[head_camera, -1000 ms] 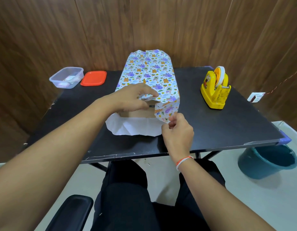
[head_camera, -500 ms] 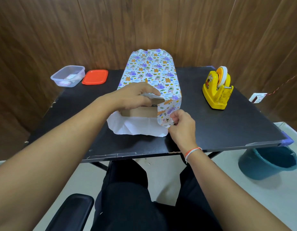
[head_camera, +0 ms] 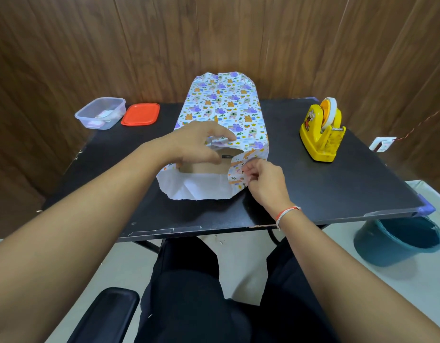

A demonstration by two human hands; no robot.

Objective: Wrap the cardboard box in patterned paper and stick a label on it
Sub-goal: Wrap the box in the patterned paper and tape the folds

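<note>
Fingers [head_camera: 248, 173] of the right hand [head_camera: 264, 184] were pinched on a side flap of the colourful cartoon-print wrapping paper [head_camera: 228, 107], at the near-R corner of the brown cardboard box [head_camera: 201, 167]. The top flap was gripped btwn left hand [head_camera: 196, 142] fingers & thumb, box end just beneath, mid black table [head_camera: 312, 189].

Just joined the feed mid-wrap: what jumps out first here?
The paper, bright with cartoon prints, covers the box in the middle of the table; the near end is open, bare cardboard showing. The left hand holds the top flap there and the right hand pinches the right flap. A yellow tape dispenser stands at the right; a tub and orange lid sit far left.
</note>
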